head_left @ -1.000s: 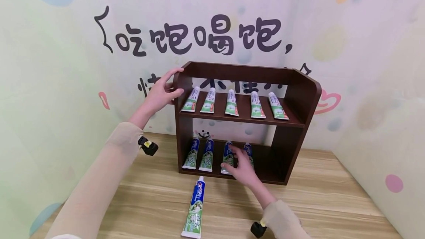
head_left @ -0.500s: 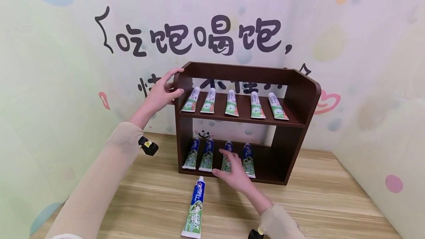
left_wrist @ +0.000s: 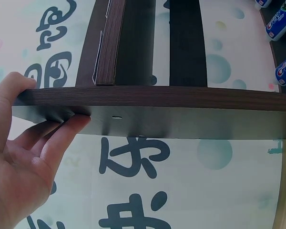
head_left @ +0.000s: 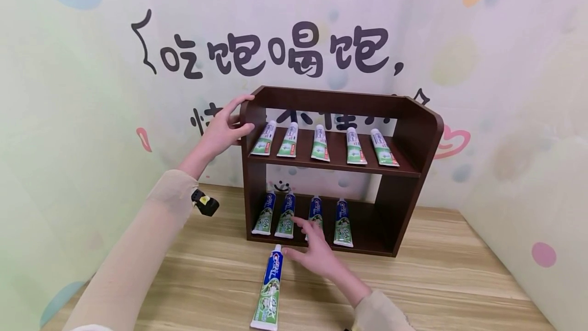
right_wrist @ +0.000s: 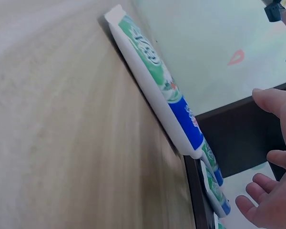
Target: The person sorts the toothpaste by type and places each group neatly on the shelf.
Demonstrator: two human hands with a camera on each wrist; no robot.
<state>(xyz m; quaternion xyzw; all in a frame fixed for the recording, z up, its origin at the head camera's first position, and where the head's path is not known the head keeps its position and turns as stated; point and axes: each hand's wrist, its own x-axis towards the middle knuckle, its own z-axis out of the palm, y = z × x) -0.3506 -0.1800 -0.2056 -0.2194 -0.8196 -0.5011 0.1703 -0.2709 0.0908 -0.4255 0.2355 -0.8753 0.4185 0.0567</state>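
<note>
A dark brown two-tier shelf [head_left: 335, 100] stands on the table. My left hand [head_left: 220, 132] grips its left side panel [left_wrist: 190, 119], with thumb and fingers on opposite faces in the left wrist view. A blue and green toothpaste tube [head_left: 267, 290] lies on the table before the shelf, its cap towards it. Beside that cap hovers my right hand [head_left: 317, 253], fingers spread and holding nothing. It partly covers one lower-tier tube [head_left: 315, 209]. The right wrist view shows the loose toothpaste tube [right_wrist: 159, 88] apart from my right hand [right_wrist: 276, 186].
Several white and green toothpaste tubes [head_left: 320, 142] lie in a row on the upper tier. Several blue and green tubes [head_left: 342, 223] lie on the lower tier, left of its right side panel [head_left: 390, 218]. A printed wall [head_left: 459, 40] stands close behind.
My right hand has moved left and down from the lower-tier tubes to the cap end of the tube on the table. My left hand has stayed on the shelf.
</note>
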